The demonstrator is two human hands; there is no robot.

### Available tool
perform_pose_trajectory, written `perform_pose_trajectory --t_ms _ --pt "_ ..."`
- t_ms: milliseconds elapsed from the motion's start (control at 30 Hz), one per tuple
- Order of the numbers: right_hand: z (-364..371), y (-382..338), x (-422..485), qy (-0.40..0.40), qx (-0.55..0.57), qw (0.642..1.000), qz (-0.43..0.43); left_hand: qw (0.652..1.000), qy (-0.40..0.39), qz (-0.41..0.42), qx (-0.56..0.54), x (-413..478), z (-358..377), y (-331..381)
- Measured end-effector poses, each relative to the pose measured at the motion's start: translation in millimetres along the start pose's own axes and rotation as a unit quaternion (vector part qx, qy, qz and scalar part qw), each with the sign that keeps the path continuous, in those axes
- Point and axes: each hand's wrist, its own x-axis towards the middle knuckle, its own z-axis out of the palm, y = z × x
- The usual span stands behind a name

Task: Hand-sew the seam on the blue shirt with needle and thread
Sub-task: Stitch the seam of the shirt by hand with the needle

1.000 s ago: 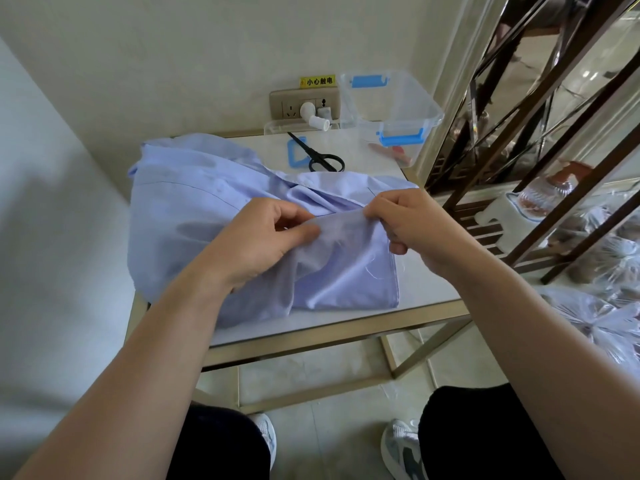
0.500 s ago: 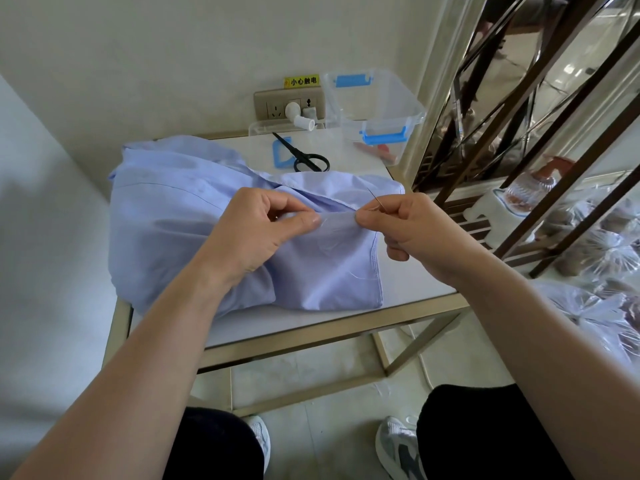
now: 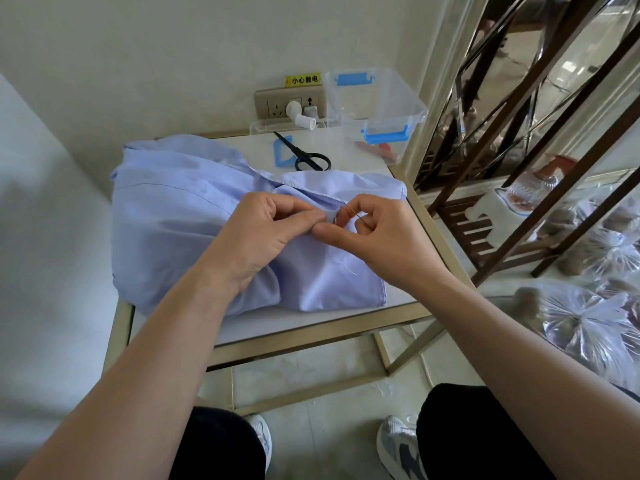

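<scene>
Only legible writing: yellow label (image 3: 302, 80) "小心触电" above wall socket (image 3: 290, 104).

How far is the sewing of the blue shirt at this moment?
Done: needle threaded; loose white thread lies on the light blue cotton shirt. In hand: left hand pinches the fold, right hand holds the thin metal needle there. Left: finished stitches cannot be seen; black-handled scissors wait for cutting.
</scene>
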Motion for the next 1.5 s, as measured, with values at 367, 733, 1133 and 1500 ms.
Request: perform_pose_trajectory --t_ms 367,733,1133,1500 --pt "-28 10 11 -0.073 -0.050 0.993 0.080 0.999 0.023 -0.027 -0.021 0 -2 0" --pt "-23 -4 6 -0.071 0.031 0.997 -0.022 0.999 0.025 -0.025 -0.020 1 -2 -2" --pt "-24 2 0 -0.086 -0.015 0.996 -0.033 0.999 0.042 -0.016 -0.016 3 -5 -4" --pt "-24 1 1 -0.082 -0.029 0.996 -0.036 0.999 0.033 0.002 -0.019 4 -5 -7"
